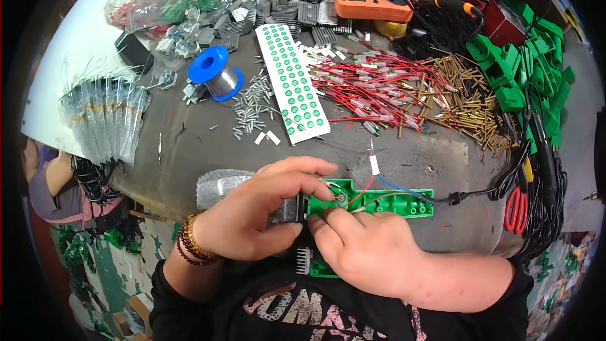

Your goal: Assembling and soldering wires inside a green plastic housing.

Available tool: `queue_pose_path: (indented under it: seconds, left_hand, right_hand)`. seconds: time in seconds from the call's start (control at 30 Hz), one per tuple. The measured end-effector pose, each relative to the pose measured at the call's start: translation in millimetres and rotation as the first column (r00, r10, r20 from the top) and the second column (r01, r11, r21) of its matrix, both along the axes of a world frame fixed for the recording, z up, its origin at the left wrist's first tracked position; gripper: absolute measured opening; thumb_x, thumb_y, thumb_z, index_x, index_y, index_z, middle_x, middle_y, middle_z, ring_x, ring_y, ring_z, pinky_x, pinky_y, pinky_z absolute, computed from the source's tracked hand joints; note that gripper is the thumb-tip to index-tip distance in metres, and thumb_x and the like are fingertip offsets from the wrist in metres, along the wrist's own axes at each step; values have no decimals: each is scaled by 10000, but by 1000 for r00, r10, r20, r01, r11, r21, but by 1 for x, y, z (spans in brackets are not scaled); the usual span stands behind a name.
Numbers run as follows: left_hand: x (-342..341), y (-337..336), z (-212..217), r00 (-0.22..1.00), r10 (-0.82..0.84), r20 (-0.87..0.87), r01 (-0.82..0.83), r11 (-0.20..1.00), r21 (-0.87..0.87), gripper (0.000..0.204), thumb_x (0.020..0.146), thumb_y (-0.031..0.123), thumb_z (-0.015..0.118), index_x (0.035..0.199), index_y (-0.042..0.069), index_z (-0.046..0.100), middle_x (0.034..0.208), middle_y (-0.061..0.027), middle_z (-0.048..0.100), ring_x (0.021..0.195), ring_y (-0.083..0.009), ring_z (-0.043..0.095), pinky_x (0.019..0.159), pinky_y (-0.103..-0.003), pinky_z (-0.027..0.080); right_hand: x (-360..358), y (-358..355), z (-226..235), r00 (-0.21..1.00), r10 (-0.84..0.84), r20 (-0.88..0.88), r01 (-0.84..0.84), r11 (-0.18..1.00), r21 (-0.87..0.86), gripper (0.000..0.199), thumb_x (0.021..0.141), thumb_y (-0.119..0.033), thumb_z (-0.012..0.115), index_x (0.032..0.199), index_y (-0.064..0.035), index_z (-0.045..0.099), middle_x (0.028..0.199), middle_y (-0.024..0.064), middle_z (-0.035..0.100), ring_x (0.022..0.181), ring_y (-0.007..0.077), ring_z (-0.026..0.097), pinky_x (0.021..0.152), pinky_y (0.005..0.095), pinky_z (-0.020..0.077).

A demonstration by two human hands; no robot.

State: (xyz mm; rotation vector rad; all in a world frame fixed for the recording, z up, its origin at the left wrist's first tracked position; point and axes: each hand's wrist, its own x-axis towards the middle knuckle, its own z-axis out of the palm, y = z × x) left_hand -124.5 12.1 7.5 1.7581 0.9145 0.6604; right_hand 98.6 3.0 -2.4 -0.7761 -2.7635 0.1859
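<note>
A green plastic housing half lies in front of me with red, blue and brown wires running in it. My left hand, with beaded bracelets at the wrist, arches over its left end. Its thumb and fingers are apart, a dark block between them, and a fingertip reaches the small round part with wires. My right hand is closed, fingers curled at the housing's near edge; what they pinch is hidden. Below it, partly covered, sits another green piece beside a grey comb-like part.
Beyond lie a white sticker sheet, a blue solder spool, screws, red wired parts, brass rods and an orange multimeter. Red-handled scissors and black cables are at right; bubble wrap is at left.
</note>
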Motion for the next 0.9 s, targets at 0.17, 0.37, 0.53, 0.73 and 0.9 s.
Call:
queue_pose_path:
  seconds: [0.17,0.37,0.53,0.73,0.9]
  left_hand:
    - [-2,-4,-9,996,21,82,-23,1000,18,426,719,-55,628,1141,-3,645,1425,-208,489,1357,-313,436,1125,-422,308]
    - [-9,-2,-23,960,67,272,-62,998,-28,312,775,-44,625,1083,6,637,1413,-218,493,1350,-294,443,1126,-429,306]
    - [-11,-3,-14,963,93,254,-109,993,47,272,797,-36,632,1065,11,634,1393,-209,516,1321,-287,476,1104,-416,343]
    - [-11,-20,-15,934,262,242,-297,947,124,227,791,-32,681,997,51,632,1272,-149,608,1186,-261,574,1035,-377,421]
    - [-61,71,27,818,557,-143,-348,678,648,210,817,30,665,1024,45,627,1117,-131,670,1072,-267,635,962,-378,481]
  right_hand:
    - [-1,5,-7,992,32,-120,-11,984,179,226,708,-149,648,902,-38,674,706,3,520,547,112,567,453,251,435]
    - [-14,2,-1,999,5,35,-11,985,170,84,687,-155,654,651,-90,615,725,15,493,620,153,544,471,279,441]
    - [-14,5,18,974,103,201,-138,976,169,101,672,-175,652,711,-82,641,774,51,510,636,160,540,491,260,444]
    - [14,0,28,976,216,17,-216,966,141,244,696,-143,676,925,-64,703,857,30,585,649,141,568,514,248,461]
    - [42,17,1,893,332,-305,-328,942,67,358,724,-104,755,1079,-78,723,918,-7,662,639,111,612,514,245,481]
